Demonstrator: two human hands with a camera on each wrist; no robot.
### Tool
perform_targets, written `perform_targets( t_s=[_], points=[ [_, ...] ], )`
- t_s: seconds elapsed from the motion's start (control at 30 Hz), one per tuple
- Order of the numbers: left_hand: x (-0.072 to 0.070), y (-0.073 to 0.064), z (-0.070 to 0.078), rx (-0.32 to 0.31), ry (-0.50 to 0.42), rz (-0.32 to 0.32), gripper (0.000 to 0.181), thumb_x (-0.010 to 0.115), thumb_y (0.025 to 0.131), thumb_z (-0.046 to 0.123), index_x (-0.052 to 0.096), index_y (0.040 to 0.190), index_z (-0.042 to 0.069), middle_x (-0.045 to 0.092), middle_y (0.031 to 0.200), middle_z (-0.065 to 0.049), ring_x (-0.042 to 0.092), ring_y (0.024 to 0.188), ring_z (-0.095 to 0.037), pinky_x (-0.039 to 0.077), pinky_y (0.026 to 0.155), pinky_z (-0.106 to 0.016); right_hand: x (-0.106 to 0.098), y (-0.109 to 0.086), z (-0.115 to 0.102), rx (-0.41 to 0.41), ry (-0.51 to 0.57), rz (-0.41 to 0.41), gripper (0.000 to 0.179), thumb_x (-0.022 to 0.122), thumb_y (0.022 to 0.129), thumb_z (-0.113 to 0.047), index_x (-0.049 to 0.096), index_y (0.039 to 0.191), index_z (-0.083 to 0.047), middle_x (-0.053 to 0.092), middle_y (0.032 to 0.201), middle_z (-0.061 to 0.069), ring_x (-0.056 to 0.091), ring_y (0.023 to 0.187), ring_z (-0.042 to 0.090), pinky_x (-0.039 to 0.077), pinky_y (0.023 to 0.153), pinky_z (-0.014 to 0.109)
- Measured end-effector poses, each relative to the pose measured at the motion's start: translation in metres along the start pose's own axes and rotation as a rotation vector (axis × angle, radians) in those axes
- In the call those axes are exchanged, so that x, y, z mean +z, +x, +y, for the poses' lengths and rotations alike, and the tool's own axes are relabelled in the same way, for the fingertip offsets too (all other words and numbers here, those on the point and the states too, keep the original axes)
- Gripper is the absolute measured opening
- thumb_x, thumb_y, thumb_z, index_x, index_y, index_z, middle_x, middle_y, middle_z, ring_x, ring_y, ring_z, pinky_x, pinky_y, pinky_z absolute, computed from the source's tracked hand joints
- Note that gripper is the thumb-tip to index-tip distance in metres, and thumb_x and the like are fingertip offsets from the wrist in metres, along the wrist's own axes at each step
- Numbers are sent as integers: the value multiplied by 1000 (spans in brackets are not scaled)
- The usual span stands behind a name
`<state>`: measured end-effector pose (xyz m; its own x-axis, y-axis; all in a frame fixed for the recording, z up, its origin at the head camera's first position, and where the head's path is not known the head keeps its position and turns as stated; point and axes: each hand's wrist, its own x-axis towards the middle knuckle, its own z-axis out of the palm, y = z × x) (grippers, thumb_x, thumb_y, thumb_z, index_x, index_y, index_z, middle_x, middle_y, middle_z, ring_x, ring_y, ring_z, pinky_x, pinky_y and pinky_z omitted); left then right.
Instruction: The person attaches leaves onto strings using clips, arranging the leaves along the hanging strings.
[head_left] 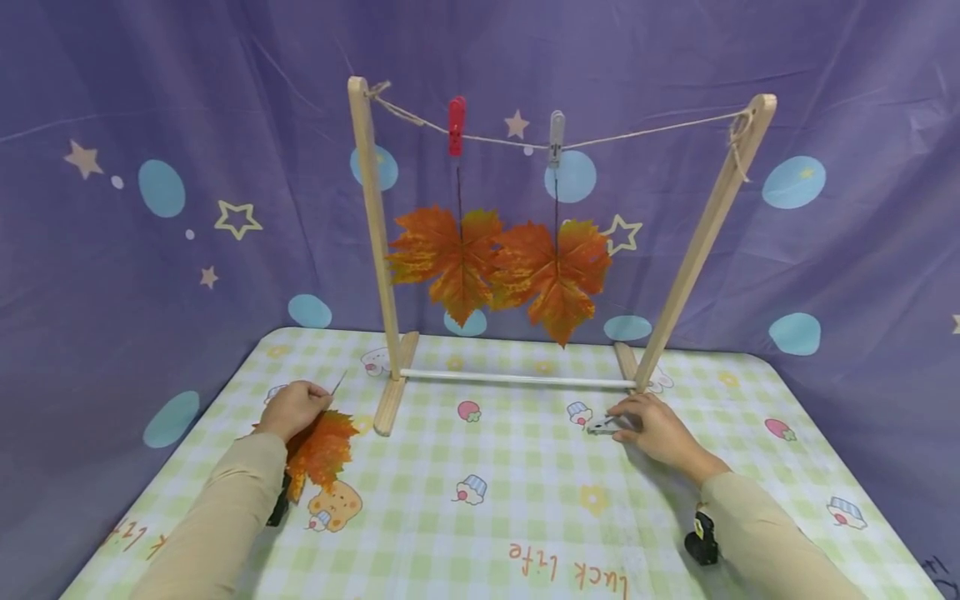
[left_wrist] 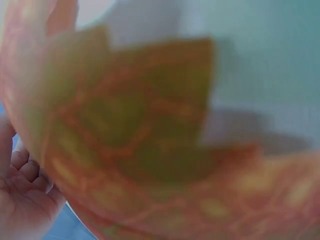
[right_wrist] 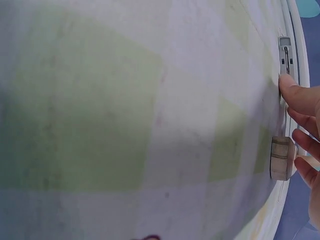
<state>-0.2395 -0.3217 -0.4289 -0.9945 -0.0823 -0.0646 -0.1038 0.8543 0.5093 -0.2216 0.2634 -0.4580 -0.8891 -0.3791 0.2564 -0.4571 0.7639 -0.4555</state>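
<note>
At the left of the table, my left hand (head_left: 295, 408) pinches the thin stem of an orange artificial maple leaf (head_left: 327, 448), whose blade hangs below the fingers. That leaf (left_wrist: 130, 115), blurred and close, covers most of the left wrist view, with part of the hand (left_wrist: 25, 200) behind it. My right hand (head_left: 662, 431) holds a grey clothespin (head_left: 602, 427) between thumb and fingers, low over the cloth near the rack's right foot. In the right wrist view the clothespin (right_wrist: 286, 52) points away from the thumb.
A wooden rack (head_left: 377, 233) carries a sagging string (head_left: 637, 134). Red (head_left: 457, 125) and grey (head_left: 556, 137) clothespins on it hold two hanging maple leaves (head_left: 450, 254). A white rod (head_left: 517, 380) joins the uprights near the checked tablecloth (head_left: 525, 467). Behind hangs a purple curtain (head_left: 247, 125).
</note>
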Motion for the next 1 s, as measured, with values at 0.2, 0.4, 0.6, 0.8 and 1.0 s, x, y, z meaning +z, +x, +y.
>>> perform_targets(
  t_s=[0.2,0.4,0.6,0.8,1.0],
  points=[
    [-1,-2,0,23,0,0,28,55,96,17,70,104,-6,68,102,-22,64,89,-36,50,83,-51,2,0,0,-5,-2,4,28,81,80,-8,73,106,-4,64,120,22,43,129,51,27,108,63],
    [-1,-6,3,34,-19,-15,29,51,97,16,69,106,-5,67,102,-20,63,86,-32,50,80,-50,2,-1,-1,7,-12,18,28,82,79,-6,73,106,-3,65,119,21,43,129,50,28,108,62],
    [-2,-10,7,29,12,-10,32,54,100,24,68,115,-1,66,112,-21,63,95,-36,48,84,-54,2,-2,-4,0,-20,31,29,83,79,-7,73,106,-5,68,115,17,45,128,50,31,107,62],
    [-6,-14,15,59,34,17,33,58,100,26,69,118,1,67,111,-20,63,98,-38,48,84,-54,2,-3,-4,-7,-32,41,29,83,79,-8,73,106,-6,68,114,16,46,127,49,32,106,61],
    [-10,-22,24,103,49,65,31,59,99,27,71,119,7,71,105,-12,65,92,-32,49,75,-51,2,-3,-4,-5,-43,47,30,83,79,-10,73,107,-7,68,115,16,46,127,49,33,106,61]
  ],
)
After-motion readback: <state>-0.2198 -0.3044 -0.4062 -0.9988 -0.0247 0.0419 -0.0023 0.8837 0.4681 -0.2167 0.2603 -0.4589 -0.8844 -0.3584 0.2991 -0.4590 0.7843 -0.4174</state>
